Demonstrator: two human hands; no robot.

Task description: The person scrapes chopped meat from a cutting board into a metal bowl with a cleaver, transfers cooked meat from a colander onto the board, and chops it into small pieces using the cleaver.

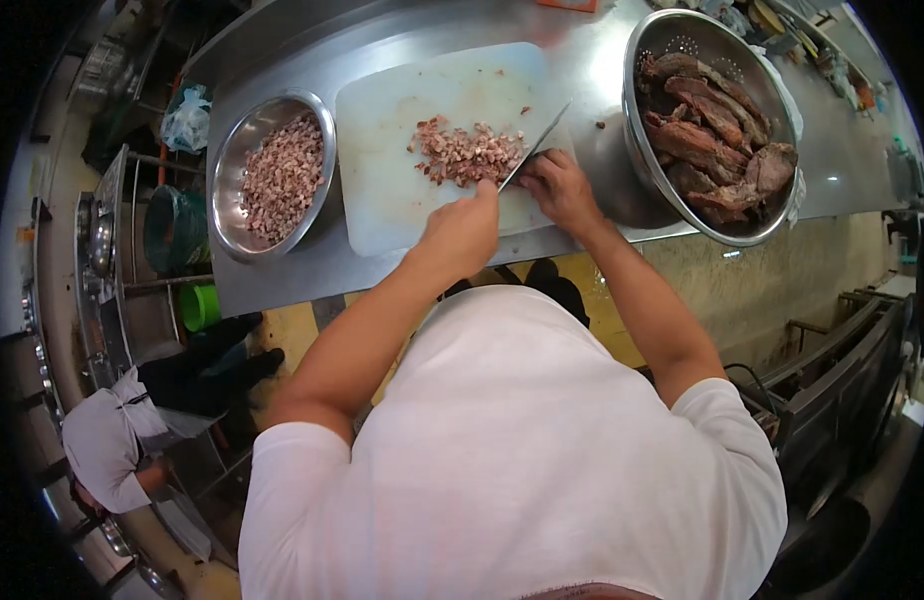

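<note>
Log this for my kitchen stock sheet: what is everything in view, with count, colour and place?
Counter: 1, silver, across the top
Board: 1, white, on counter
Knife: 1, grey, over board
Chopped meat: 2 heaps, pinkish-brown, on board and in bowl
Bowl: 1, silver, left of board
Colander: 1, silver, right of board
Meat pieces: several, brown, in colander
Bag: 1, pale, left of counter
Bin: 1, dark green, left of counter
Tub: 1, bright green, near bin
Co-worker: 1, white top, lower left
Clutter: uncounted, mixed, around edges, mostly unclear
Shirt: 1, white, lower centre
Left hand: 1, bare, on knife handle
Right hand: 1, bare, beside knife, grip unclear
</note>
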